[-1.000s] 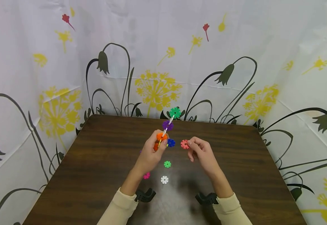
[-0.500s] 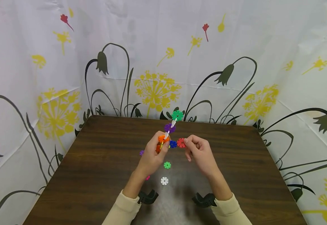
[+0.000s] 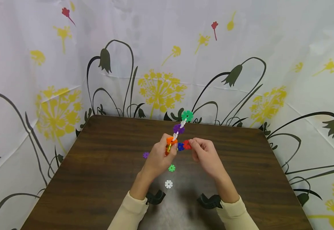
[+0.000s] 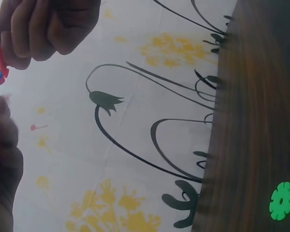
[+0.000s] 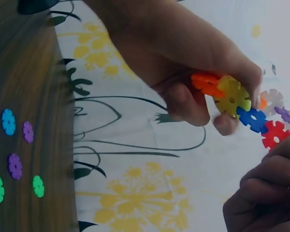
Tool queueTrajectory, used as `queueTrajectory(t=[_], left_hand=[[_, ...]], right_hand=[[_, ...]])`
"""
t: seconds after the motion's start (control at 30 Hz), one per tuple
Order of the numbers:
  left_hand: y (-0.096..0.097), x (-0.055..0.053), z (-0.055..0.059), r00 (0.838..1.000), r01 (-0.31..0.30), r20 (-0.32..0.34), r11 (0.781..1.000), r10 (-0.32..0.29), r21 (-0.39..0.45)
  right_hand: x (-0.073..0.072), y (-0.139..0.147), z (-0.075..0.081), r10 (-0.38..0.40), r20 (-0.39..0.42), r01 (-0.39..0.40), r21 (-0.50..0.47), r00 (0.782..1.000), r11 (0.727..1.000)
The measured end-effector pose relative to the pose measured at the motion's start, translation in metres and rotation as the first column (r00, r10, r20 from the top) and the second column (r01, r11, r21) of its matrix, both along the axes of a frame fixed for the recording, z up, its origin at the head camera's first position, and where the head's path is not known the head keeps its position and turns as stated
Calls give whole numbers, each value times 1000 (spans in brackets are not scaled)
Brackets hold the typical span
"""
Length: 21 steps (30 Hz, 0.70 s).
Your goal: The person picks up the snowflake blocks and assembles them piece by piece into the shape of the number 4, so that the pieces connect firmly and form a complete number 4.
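Note:
Above the table, my left hand (image 3: 159,159) pinches a chain of notched plastic discs between thumb and fingers. An orange disc (image 3: 171,141) and a yellow disc (image 5: 232,96) sit at its grip. From there the chain slants up through white pieces and a purple disc (image 3: 179,129) to a green disc (image 3: 187,116) at the far end. A blue disc (image 3: 180,146) juts out to the right. My right hand (image 3: 207,156) pinches a red disc (image 3: 187,144) by its edge; in the right wrist view the red disc meets the blue one, their notched rims overlapping.
Loose discs lie on the dark wooden table (image 3: 241,179): a light green disc (image 3: 171,168), a white disc (image 3: 168,184) and a purple one (image 3: 145,155). The right wrist view shows several more, including a light blue disc (image 5: 8,122). A flower-printed curtain (image 3: 161,38) hangs behind.
The red disc in my right hand has moved left to the blue disc, closing the gap between them. My left hand has shifted slightly right with the chain. A pink disc is now hidden.

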<state>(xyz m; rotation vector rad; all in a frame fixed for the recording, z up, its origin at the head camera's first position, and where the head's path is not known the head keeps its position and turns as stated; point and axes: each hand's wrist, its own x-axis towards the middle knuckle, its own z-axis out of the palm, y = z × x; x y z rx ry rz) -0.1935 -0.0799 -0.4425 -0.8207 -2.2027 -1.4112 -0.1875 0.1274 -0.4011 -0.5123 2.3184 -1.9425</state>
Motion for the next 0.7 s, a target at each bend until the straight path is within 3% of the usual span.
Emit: queueTrajectory(t=[0.33,0.53,0.7], left_hand=[[-2,1,0,999,-3,-47,999,1,-42],[-5,-2,-2,1000,11,-15,1000,-12,-19],[-16,-5,-2,999,-40,-21,999,41,23]], right_hand=[[-4,0,4,129,50,-131,42,990,991],[-7,-3,1,102,64,-103,5,993,995],[-10,-8,-10,117,66,-115,-36,991,993]])
